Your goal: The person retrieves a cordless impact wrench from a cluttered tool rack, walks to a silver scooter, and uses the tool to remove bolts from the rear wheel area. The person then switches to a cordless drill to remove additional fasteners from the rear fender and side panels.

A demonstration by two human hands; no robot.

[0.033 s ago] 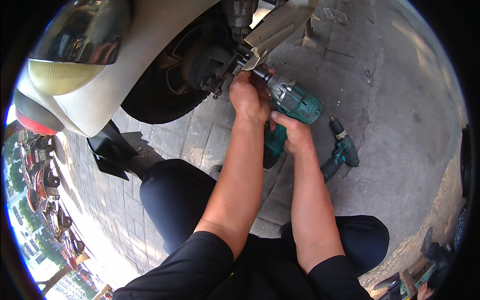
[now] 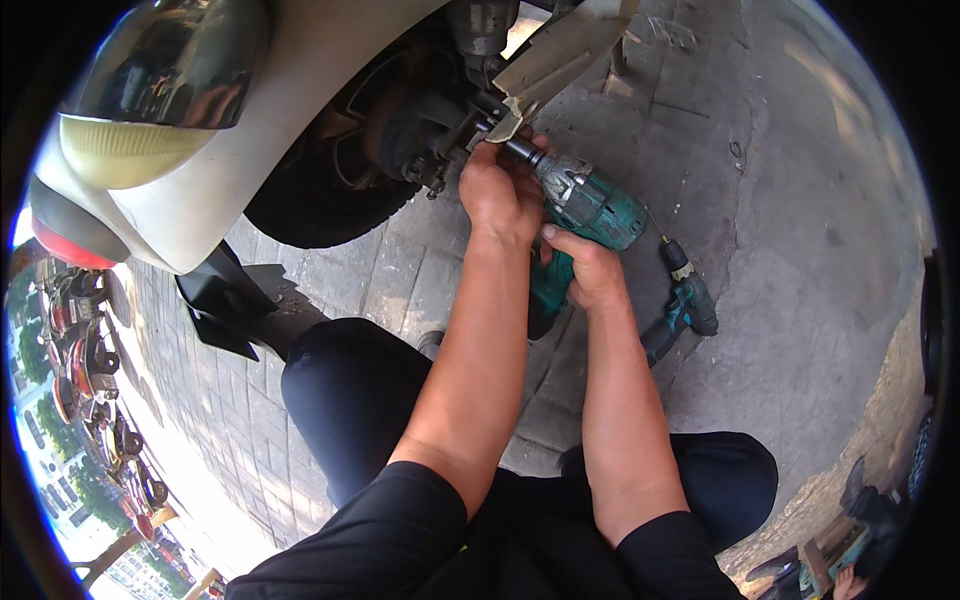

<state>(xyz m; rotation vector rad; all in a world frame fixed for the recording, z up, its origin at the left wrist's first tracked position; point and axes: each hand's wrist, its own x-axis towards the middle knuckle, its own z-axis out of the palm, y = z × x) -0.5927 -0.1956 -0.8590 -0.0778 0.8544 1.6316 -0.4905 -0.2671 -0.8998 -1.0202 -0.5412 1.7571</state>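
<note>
Green and silver, the impact wrench [image 2: 605,212] lies directly in front of the fingers of the right hand [image 2: 597,272], which are closed around its handle, the thumb along the upper part of the grip. Left of them, the fingers of the left hand [image 2: 497,195] curl beneath the dark socket [image 2: 522,148] at the tool's nose; whether they pinch anything there cannot be told, since the tips are partly hidden. Just ahead of the left fingers, a cracked beige panel [image 2: 565,55] slants over the socket's front end. Near those fingers, to their left, are the wheel hub [image 2: 405,135] and black tyre [image 2: 300,215], beneath a white body panel [image 2: 310,60]. Right of the right fingers, apart from them, a teal and black drill [image 2: 688,298] lies on the grey pavement [image 2: 800,330].
</note>
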